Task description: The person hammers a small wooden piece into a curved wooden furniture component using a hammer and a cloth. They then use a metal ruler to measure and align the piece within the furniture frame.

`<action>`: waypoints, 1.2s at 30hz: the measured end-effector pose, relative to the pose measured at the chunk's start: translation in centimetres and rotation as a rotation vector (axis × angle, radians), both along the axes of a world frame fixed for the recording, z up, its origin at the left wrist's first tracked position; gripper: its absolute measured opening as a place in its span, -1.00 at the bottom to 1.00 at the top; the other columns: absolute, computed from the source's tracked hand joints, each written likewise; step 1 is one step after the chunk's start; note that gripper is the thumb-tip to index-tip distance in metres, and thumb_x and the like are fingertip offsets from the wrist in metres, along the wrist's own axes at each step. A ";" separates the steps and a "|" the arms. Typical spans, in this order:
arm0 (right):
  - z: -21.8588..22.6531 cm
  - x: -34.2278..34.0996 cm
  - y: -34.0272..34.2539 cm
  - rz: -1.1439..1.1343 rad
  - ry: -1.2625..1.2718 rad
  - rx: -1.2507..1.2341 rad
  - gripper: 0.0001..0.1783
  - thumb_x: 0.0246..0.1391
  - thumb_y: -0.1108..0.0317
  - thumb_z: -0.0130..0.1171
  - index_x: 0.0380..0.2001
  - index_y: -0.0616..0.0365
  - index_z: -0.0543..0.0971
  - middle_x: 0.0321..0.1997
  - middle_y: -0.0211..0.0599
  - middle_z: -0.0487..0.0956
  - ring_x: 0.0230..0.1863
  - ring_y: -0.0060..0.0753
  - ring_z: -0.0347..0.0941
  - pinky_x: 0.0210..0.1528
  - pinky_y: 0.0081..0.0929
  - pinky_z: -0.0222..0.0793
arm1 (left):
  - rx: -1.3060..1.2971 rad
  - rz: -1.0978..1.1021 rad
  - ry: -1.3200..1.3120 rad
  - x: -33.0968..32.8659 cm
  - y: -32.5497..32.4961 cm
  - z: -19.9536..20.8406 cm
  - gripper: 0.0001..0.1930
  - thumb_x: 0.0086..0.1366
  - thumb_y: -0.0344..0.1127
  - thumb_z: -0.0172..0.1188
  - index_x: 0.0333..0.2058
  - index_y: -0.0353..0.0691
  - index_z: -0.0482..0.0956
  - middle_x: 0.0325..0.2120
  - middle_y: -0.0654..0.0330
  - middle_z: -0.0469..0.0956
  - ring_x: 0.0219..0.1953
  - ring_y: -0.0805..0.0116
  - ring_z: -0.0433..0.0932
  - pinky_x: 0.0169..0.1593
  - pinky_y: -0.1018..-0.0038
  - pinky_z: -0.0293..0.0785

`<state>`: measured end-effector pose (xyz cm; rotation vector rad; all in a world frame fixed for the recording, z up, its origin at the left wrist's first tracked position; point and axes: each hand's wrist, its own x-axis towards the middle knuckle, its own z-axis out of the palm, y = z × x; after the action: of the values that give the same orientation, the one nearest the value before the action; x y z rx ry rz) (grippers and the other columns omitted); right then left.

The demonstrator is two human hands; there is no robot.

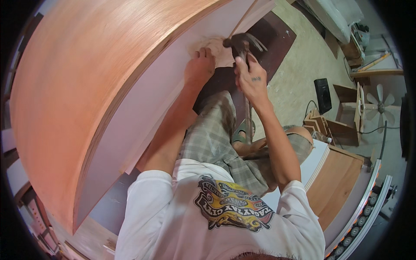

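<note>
The person bends over a big plywood panel [86, 86], its reddish veneered face turned up and left, its pale lilac edge band running diagonally past the knees. The left hand [199, 67] presses against that pale edge, fingers curled over a scrap of light cloth or paper [216, 47] at the far end. The right hand [251, 80] is closed around a dark-headed hammer [238, 43], blurred, whose thin wooden handle [242, 19] slants up and away, just beside the left hand. Beneath them lies a dark brown sheet on the concrete floor [299, 73]. To the right stand a stack of boards [333, 177], a small black speaker [323, 95] and a fan [379, 104].
</note>
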<state>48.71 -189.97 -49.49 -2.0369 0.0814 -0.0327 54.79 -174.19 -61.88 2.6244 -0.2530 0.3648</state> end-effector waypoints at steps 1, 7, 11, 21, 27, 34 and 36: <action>-0.4 1.4 0.4 0.024 -0.049 -0.069 -0.52 0.39 0.20 0.13 0.30 0.09 0.42 -0.50 -0.34 0.54 -0.63 -0.52 0.44 -0.63 -0.46 0.34 | 0.043 -0.037 -0.020 0.1 0.0 -0.2 -0.58 0.45 -0.18 0.07 0.11 -0.38 0.46 0.18 -0.18 0.45 0.16 -0.09 0.53 0.01 0.17 0.66; -4.5 5.9 0.3 0.058 -0.276 -0.325 -0.39 0.38 0.32 0.10 0.45 0.01 0.28 -0.48 -0.12 0.60 -0.60 -0.31 0.53 -0.47 -0.34 0.48 | 0.069 -0.082 -0.055 0.0 -0.8 0.0 -0.63 0.45 -0.24 0.05 0.11 -0.36 0.45 0.11 -0.05 0.49 0.12 0.02 0.55 -0.04 0.19 0.69; -4.5 6.4 1.3 0.050 -0.289 -0.430 -0.38 0.34 0.35 0.11 0.43 0.16 0.29 -0.40 0.12 0.64 -0.39 0.04 0.67 -0.33 -0.28 0.53 | 0.060 -0.081 -0.007 -0.1 -0.1 -0.2 -0.62 0.47 -0.22 0.04 0.11 -0.36 0.45 0.10 0.01 0.49 0.10 0.03 0.56 -0.07 0.18 0.70; -2.3 6.9 1.6 0.096 -0.228 -0.478 -0.37 0.32 0.33 0.09 0.42 0.15 0.29 -0.22 0.38 0.63 -0.05 0.38 0.58 -0.07 -0.02 0.55 | 0.030 -0.069 0.015 -0.1 -0.5 0.3 -0.67 0.39 -0.32 0.08 0.05 -0.37 0.48 -0.02 0.03 0.51 0.06 0.10 0.57 -0.10 0.25 0.70; -5.3 8.5 0.1 0.092 -0.105 -0.539 -0.37 0.30 0.31 0.14 0.40 0.19 0.33 -0.10 0.31 0.63 0.04 0.27 0.56 -0.01 -0.15 0.57 | -0.029 -0.047 0.026 0.5 -1.0 0.0 -0.67 0.45 -0.21 0.06 0.02 -0.35 0.50 -0.04 0.00 0.56 0.01 0.01 0.60 -0.09 0.15 0.66; -5.3 8.8 -1.8 0.123 -0.299 -0.481 -0.38 0.29 0.32 0.17 0.38 0.24 0.35 -0.20 0.38 0.62 -0.02 0.34 0.57 -0.09 -0.11 0.57 | -0.110 0.005 0.214 0.6 -1.7 1.9 -0.62 0.42 -0.04 0.13 -0.11 -0.30 0.55 -0.24 -0.10 0.66 -0.16 -0.15 0.66 -0.10 0.02 0.60; -2.7 7.8 0.3 0.140 -0.305 -0.455 -0.38 0.29 0.34 0.17 0.37 0.25 0.35 -0.20 0.39 0.62 -0.02 0.34 0.57 -0.10 -0.11 0.56 | -0.075 0.037 0.257 0.9 -0.9 1.8 -0.61 0.41 -0.04 0.14 -0.11 -0.31 0.55 -0.23 -0.09 0.67 -0.15 -0.13 0.66 -0.08 0.03 0.60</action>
<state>56.55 -189.65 -52.21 -2.4598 -0.2835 -0.2959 55.64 -175.05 -60.09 2.5698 -0.1023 0.0455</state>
